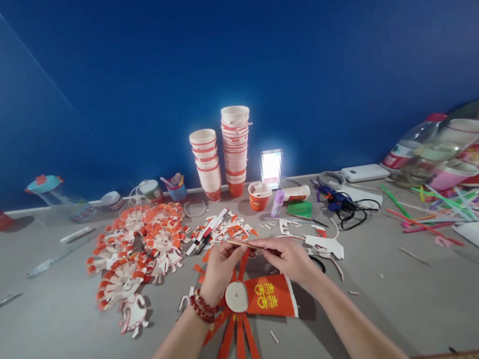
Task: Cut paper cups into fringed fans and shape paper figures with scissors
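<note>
Above the table, my left hand (220,267) and my right hand (289,260) pinch a thin brown wooden stick (241,244) between them, fingertips close together. A red paper cup (267,295) lies just under my hands, its side cut into long strips (228,343) that spread out around a white round base (236,296). One wide uncut part bears yellow characters. My left wrist, with a dark red bead bracelet (202,308), is over the left edge of this cut cup. Part of the strips is hidden behind my hands.
Red and white paper cut-outs (141,239) are piled at the left. Two cup stacks (238,150) stand by the blue wall. Paper scraps (223,226), a purple glue stick (277,204) and a blue glue gun (334,196) lie behind my hands. Coloured straws (416,215) lie right.
</note>
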A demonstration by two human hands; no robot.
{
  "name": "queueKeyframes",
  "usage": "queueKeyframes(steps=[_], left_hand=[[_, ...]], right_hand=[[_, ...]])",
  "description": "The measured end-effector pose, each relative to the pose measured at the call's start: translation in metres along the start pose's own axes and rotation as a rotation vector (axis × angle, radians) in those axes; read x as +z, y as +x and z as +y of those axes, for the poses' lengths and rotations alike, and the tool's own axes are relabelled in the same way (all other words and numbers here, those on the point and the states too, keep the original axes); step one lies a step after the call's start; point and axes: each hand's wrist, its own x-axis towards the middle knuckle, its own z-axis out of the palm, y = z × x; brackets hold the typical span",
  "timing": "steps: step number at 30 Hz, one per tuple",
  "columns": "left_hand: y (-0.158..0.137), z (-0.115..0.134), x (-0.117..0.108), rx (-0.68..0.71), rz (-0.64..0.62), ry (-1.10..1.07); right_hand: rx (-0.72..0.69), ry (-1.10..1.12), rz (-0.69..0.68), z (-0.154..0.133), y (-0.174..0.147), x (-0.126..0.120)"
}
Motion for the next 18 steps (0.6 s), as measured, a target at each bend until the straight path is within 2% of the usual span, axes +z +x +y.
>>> queueKeyframes(steps=[7,18], left_hand=[[-0.0007,-0.0025,0.0001,0.010,-0.007,-0.007],[0.0011,-0.0026,0.0000,0.021,-0.020,0.048]], right_hand=[[0.041,0.051,0.013,-0.0003,-0.0004,0.0020],[-0.118,0.001,0.112,-0.0035,0.0009,0.0052]])
